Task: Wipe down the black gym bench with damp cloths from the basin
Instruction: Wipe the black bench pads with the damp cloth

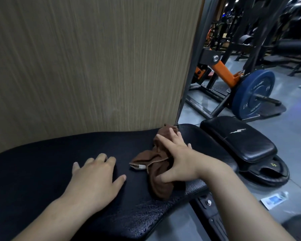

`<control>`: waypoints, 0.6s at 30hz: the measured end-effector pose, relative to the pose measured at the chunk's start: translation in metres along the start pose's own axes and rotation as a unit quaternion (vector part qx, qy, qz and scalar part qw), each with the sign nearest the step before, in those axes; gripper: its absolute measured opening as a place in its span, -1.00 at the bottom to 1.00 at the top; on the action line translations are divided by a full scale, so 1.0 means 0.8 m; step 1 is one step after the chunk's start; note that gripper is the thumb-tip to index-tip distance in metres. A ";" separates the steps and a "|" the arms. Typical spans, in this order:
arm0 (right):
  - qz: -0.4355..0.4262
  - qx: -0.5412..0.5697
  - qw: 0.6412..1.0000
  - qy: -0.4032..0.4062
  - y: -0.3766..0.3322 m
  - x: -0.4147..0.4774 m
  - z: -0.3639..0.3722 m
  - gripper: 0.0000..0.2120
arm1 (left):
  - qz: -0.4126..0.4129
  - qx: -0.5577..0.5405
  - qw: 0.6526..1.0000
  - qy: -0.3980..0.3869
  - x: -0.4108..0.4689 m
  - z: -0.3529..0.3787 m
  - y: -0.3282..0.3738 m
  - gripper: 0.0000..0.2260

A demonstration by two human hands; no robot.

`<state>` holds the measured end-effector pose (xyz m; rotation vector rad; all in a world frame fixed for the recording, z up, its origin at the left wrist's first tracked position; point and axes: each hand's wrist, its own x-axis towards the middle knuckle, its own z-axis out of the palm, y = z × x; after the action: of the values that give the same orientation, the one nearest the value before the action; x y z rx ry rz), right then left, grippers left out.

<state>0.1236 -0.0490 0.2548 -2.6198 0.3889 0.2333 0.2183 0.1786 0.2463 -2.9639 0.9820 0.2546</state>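
The black gym bench (42, 167) stretches across the lower half of the view, its padded top textured near the front edge. A crumpled brown cloth (159, 180) lies on the bench's right part. My right hand (177, 159) presses down on the cloth with spread fingers, thumb at the cloth's near side. My left hand (96, 180) rests flat on the bare bench top, to the left of the cloth and apart from it. No basin is in view.
A tan wood-grain panel (87, 63) stands right behind the bench. To the right are a smaller black pad (238, 140) over a black weight plate (274, 173), a blue plate (254, 94) on an orange-armed machine, and a paper wrapper (273, 200) on the grey floor.
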 end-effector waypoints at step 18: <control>-0.177 -0.037 0.971 0.156 0.046 -0.003 0.000 -0.69 | 0.020 0.000 1.000 0.018 -0.002 0.004 0.031 -0.48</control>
<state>0.1103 -0.0794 0.2396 -2.7441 0.0075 -0.2919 0.2019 0.1602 0.2445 -2.9617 1.0450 0.2018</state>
